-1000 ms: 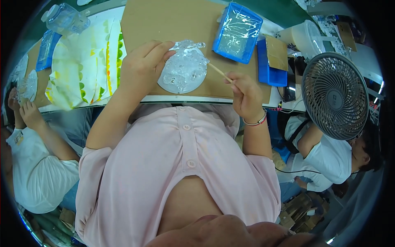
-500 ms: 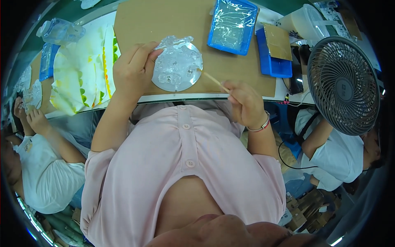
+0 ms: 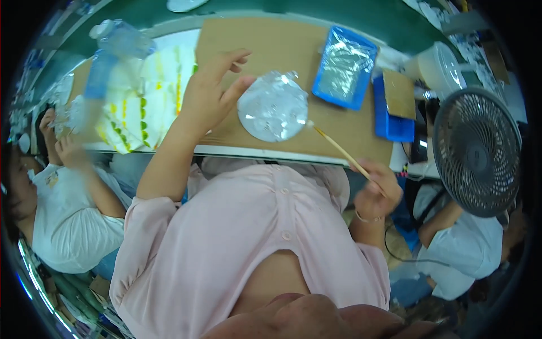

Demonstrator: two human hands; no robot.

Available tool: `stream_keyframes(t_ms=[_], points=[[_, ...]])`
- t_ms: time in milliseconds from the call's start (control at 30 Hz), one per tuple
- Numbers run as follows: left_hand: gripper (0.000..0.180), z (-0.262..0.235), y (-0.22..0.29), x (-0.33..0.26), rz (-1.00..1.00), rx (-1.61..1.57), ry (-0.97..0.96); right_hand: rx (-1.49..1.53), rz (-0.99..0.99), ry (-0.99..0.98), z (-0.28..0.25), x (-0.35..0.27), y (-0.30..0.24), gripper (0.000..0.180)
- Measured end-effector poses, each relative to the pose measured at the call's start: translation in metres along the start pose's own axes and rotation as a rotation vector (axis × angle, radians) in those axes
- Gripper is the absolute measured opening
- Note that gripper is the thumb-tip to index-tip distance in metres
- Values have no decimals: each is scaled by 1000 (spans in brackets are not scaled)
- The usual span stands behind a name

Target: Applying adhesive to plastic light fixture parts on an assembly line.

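Observation:
A round, silvery-clear disc (image 3: 271, 121) with lumpy transparent pieces on top lies on the brown board (image 3: 257, 42) near the table's front edge. Just left of the disc, my left hand (image 3: 217, 93) hovers with thumb and fingers apart, holding nothing; its thumb is close to the disc's upper left rim. My right hand (image 3: 377, 189), off the table edge at the right, pinches a thin wooden stick (image 3: 339, 148). The stick's far end has a pale tip and points at the disc's right rim, a little apart from it. Blur hides the detail of the clear pieces.
A blue tray (image 3: 320, 93) with clear film stands behind the disc, beside a blue bin (image 3: 393, 121) topped with cardboard. A fan (image 3: 477, 152) fills the right. Patterned cloth or paper (image 3: 161, 93) and a clear bottle (image 3: 121, 39) lie left. Co-workers sit on both sides.
My left hand has let go of the disc and its fingers have spread. My right hand has drawn the stick back right and toward me. The whole view has shifted.

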State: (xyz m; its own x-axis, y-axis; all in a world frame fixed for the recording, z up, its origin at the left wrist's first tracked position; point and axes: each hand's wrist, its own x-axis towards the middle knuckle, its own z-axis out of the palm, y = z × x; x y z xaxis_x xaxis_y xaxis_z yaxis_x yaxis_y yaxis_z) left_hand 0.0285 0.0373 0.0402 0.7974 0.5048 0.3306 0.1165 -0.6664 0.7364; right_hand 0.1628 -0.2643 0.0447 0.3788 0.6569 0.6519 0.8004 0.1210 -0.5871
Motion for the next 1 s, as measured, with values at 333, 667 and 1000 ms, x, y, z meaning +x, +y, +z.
stream_keyframes(t_ms=[333,667,1000], points=[[63,-31,-142,150,385,-266,526,235,82,474,-12,-11,-1,27],[25,-58,-120,201,-203,894,129,-35,257,349,-12,20,21,23],[39,-61,-75,74,190,889,85,-7,387,112,9,52,47,14]])
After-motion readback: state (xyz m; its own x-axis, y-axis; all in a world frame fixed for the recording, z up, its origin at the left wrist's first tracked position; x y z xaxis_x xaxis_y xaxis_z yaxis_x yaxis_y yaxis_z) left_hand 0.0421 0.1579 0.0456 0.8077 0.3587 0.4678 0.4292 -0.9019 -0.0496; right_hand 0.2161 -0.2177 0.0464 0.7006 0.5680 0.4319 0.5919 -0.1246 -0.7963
